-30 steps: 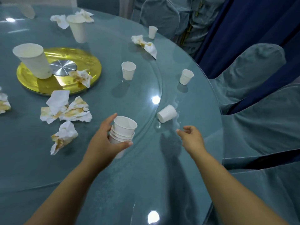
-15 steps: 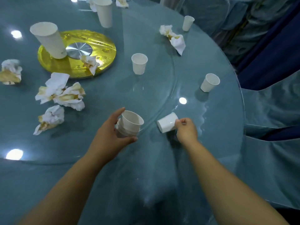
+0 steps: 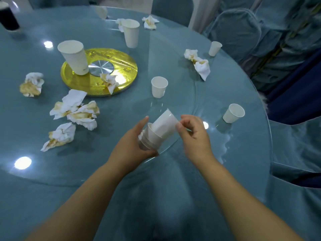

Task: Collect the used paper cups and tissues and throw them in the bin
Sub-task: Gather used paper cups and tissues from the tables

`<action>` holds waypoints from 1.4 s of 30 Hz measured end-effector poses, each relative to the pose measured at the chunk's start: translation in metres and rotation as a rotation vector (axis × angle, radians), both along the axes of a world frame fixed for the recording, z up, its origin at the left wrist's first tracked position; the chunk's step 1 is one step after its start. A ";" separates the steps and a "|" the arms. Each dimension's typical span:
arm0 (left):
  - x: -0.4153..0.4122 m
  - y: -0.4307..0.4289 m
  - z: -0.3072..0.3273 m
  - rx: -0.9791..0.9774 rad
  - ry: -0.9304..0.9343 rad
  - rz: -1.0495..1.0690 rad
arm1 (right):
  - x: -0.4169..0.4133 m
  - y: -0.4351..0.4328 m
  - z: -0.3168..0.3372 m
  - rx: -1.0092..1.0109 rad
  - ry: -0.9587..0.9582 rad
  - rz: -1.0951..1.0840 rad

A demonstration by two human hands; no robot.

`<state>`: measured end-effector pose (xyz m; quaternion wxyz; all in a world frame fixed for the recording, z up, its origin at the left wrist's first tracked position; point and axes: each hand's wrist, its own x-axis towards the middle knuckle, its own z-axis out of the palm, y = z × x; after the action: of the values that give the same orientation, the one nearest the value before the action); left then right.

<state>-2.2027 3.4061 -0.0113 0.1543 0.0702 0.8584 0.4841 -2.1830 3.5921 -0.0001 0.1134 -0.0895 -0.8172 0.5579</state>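
My left hand (image 3: 132,146) grips a stack of small white paper cups (image 3: 149,138), tilted to the right. My right hand (image 3: 194,134) pinches another small cup (image 3: 165,124) whose base sits in the mouth of the stack. Small cups stand on the table in the middle (image 3: 159,86), at the right (image 3: 233,113) and at the far right (image 3: 215,48). Two tall cups stand on the gold disc (image 3: 73,57) and behind it (image 3: 131,33). Stained crumpled tissues lie at the left (image 3: 74,110), lower left (image 3: 60,136), far left (image 3: 32,84), on the disc (image 3: 108,81), at the right (image 3: 198,63) and at the back (image 3: 149,22).
The round glass turntable (image 3: 173,105) lies on a teal-clothed table with a gold centre disc (image 3: 121,66). A dark glass (image 3: 7,18) stands at the far left. Covered chairs (image 3: 243,32) ring the right side. No bin is in view.
My right hand picked the fallen cup off the table and brought it to the stack in my left hand. The view has shifted so that more of the table's back shows.
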 end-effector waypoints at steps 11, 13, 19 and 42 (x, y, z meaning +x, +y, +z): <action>-0.054 -0.032 0.000 -0.003 0.062 0.097 | -0.107 -0.019 0.002 -0.005 -0.102 0.069; -0.065 -0.039 0.000 -0.011 0.080 0.118 | -0.137 -0.017 -0.003 0.143 -0.160 0.040; -0.086 -0.053 -0.005 0.017 0.096 0.152 | -0.208 -0.017 -0.020 0.593 -0.306 0.060; -0.056 -0.060 -0.006 -0.062 0.077 0.112 | -0.120 -0.059 0.020 -0.182 -0.293 0.363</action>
<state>-2.2590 3.3463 -0.0170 0.0961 0.0357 0.8809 0.4620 -2.3026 3.5326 0.0194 -0.1169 -0.0312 -0.7739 0.6216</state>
